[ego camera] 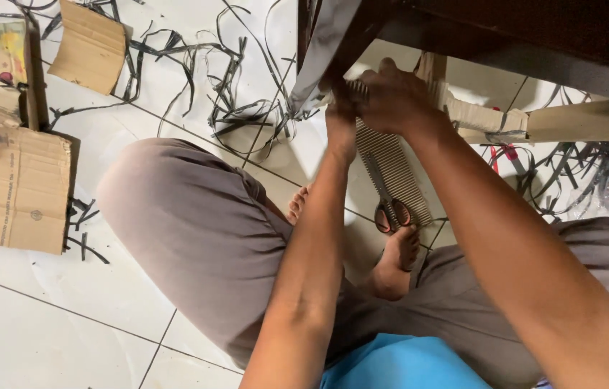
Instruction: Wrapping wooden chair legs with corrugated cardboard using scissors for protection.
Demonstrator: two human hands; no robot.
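Nearest the camera, a blue garment [402, 364] is seen at the bottom edge of the frame, and above it two bare forearms are stretched toward the upper middle. Grey-brown trousers [196, 223] cover the bent knees at left and right, and a bare foot [394, 263] is rested on the white tiled floor [52, 317] between them.

At the upper middle of the frame both hands are brought together. The left hand [340, 119] is closed around the lower end of a grey sheet strip [322, 50], which hangs down from the dark furniture edge [535, 36] at the upper right. The right hand [391, 97] is curled shut, fingers bent inward, over the top end of a ribbed piece of corrugated cardboard [394, 169], just beside the left hand; exactly how much of the cardboard is pinched cannot be told, since the fingers are turned away. The cardboard slants down toward the middle of the frame, and scissors with reddish handles [391, 212] are laid on its lower part, just above the foot.

Thin dark offcut strips [240, 108] are scattered across the floor at the upper middle and again at the right edge. A printed cardboard box [13, 187] is seen at the left edge, and a loose cardboard flap [88, 47] in the upper left. Folded cardboard pieces [578, 122] are laid under the furniture at the right.
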